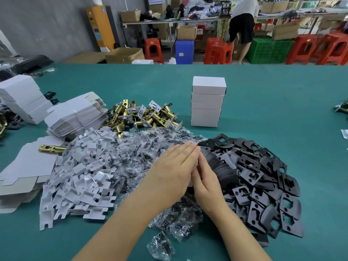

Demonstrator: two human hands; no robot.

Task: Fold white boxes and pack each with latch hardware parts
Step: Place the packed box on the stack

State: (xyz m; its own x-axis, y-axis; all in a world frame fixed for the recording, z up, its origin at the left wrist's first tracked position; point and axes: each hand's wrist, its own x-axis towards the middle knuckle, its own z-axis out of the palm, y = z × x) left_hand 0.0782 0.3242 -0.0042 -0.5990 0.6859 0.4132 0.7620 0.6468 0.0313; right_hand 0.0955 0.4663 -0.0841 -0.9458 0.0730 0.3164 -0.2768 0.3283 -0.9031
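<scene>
My left hand (172, 172) lies flat with straight fingers on top of a white box (190, 184), which is almost wholly hidden; only slivers of white show. My right hand (204, 178) presses its straight fingers against the box's right side. Both hands hover over the pile of clear screw bags (143, 153). Black strike plates (263, 181) are heaped to the right, and white plastic inserts (84, 176) to the left. Brass latch bolts (143, 115) lie behind the bags. A stack of several closed white boxes (207, 102) stands further back on the green table (282, 102).
Flat unfolded box blanks (75, 115) are piled at the left, with more blanks (24, 166) nearer and one brass latch (51, 148) on them. Folded boxes (20, 97) sit at the far left. Beyond the table a person (243, 25) stands among red stools and crates.
</scene>
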